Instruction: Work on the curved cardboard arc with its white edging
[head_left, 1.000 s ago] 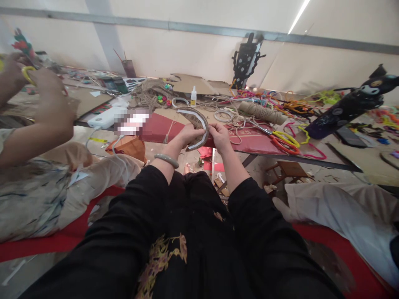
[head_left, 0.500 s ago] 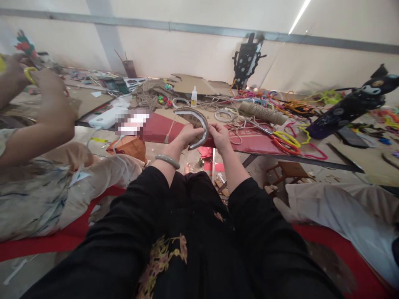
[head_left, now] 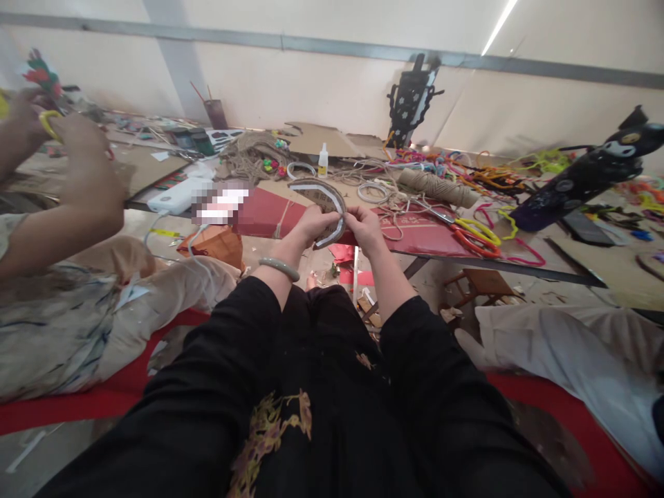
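Note:
Above the table's front edge I hold a curved cardboard piece [head_left: 332,194], crescent-shaped, with a white strip along its curve and a brown rim. My left hand [head_left: 315,225] is closed on its inner side, the thumb lying toward the white strip. With thumb and fingers together, my right hand [head_left: 364,228] pinches its outer right edge. Both thumbs almost meet at the strip. Just behind stand a small glue bottle [head_left: 323,162] and a white ring [head_left: 301,171]. A second white ring [head_left: 373,192] lies among loose twine to the right.
Right of my hands lie a twine roll [head_left: 438,188] and scissors [head_left: 474,235] with yellow and orange handles. A dark decorated figure [head_left: 581,180] leans farther right. At left are a white power bank [head_left: 179,196] and a co-worker's arm [head_left: 90,173]. A wooden stool [head_left: 482,282] stands below.
My right hand has shifted slightly left along the cardboard's edge, its thumb now nearer the white strip. The left hand stays almost in place.

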The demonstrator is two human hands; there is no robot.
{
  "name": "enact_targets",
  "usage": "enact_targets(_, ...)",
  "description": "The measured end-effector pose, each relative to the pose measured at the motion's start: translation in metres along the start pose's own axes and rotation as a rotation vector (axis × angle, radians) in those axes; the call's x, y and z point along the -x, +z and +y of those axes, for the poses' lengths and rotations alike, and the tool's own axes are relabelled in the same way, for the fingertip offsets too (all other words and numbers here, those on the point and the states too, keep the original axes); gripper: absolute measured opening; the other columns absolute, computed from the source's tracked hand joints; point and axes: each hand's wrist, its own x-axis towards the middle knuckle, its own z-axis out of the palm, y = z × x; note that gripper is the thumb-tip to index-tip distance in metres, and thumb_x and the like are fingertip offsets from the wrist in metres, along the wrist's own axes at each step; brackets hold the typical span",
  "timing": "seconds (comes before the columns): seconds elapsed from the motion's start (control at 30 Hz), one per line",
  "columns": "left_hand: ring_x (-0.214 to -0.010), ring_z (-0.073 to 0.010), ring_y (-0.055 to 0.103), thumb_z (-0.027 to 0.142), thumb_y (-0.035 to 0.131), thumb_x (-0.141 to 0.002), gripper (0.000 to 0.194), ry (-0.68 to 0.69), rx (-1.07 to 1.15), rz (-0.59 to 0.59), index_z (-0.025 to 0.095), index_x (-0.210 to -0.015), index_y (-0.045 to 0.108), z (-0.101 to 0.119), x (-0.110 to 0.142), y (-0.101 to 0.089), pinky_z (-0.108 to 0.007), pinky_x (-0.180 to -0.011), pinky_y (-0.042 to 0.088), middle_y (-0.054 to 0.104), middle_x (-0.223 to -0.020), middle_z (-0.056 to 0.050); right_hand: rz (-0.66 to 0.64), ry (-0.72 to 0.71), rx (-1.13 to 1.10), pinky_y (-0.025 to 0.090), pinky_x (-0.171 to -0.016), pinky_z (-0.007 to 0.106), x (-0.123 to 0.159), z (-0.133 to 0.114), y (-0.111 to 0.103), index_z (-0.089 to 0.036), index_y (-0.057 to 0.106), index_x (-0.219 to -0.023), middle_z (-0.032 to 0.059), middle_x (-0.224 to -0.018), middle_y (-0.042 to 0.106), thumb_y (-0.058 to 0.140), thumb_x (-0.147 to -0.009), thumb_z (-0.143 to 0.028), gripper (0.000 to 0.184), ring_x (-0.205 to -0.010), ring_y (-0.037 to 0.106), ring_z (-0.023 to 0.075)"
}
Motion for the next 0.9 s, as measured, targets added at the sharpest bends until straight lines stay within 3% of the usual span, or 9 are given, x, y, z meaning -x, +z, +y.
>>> enact_targets(0.17, -0.053, -0.0100, 0.051, 0.020, 0.064, -0.058, 0.014, 0.042, -0.069, -0.097, 0.012, -0.070, 0.065, 0.000, 0.000, -0.003, -0.022, -0.053, 0.042, 0.058, -0.056, 0.002, 0.012, -0.008, -0.002, 0.047, -0.064, 0.027, 0.000, 0.002, -0.001, -0.018, 0.063, -0.078, -0.0029, -0.069, 0.066, 0.069, -0.064, -0.038, 0.025, -0.062, 0.058, 0.0116)
enact_targets(0.4, -0.054, -0.0104, 0.051, 0.020, 0.063, -0.057, 0.013, 0.068, -0.077, -0.067, 0.013, -0.067, 0.064, -0.001, -0.001, -0.002, -0.022, -0.051, 0.040, 0.058, -0.058, 0.001, 0.016, -0.006, 0.006, 0.048, -0.065, 0.027, 0.001, 0.000, -0.001, -0.018, 0.064, -0.078, -0.0027, -0.070, 0.066, 0.069, -0.065, -0.038, 0.024, -0.064, 0.058, 0.0116)
enact_targets(0.67, -0.051, -0.0108, 0.052, 0.021, 0.066, -0.057, 0.012, 0.002, -0.035, -0.068, 0.012, -0.065, 0.062, -0.001, -0.001, -0.002, -0.022, -0.048, 0.039, 0.058, -0.056, -0.001, 0.046, 0.036, -0.030, 0.048, -0.062, 0.025, 0.002, -0.009, 0.002, -0.018, 0.063, -0.075, -0.0029, -0.068, 0.065, 0.072, -0.061, -0.043, 0.030, -0.061, 0.057, 0.0106)
enact_targets(0.8, -0.048, -0.0093, 0.050, 0.025, 0.067, -0.059, 0.015, -0.001, -0.020, -0.038, 0.013, -0.065, 0.060, -0.003, -0.002, -0.003, -0.021, -0.047, 0.039, 0.056, -0.054, 0.001, 0.168, 0.016, -0.090, 0.045, -0.054, 0.022, 0.010, -0.018, 0.005, -0.021, 0.058, -0.083, -0.0027, -0.071, 0.063, 0.063, -0.070, -0.049, 0.031, -0.058, 0.054, 0.0087)
enact_targets(0.9, -0.046, -0.0094, 0.049, 0.026, 0.067, -0.061, 0.016, -0.004, -0.002, -0.009, 0.014, -0.063, 0.057, -0.002, -0.001, -0.004, -0.021, -0.044, 0.037, 0.054, -0.052, 0.002, 0.295, -0.029, -0.199, 0.046, -0.056, 0.021, 0.035, -0.036, 0.016, -0.023, 0.056, -0.088, -0.0020, -0.078, 0.065, 0.062, -0.073, -0.045, 0.026, -0.062, 0.057, 0.0082)
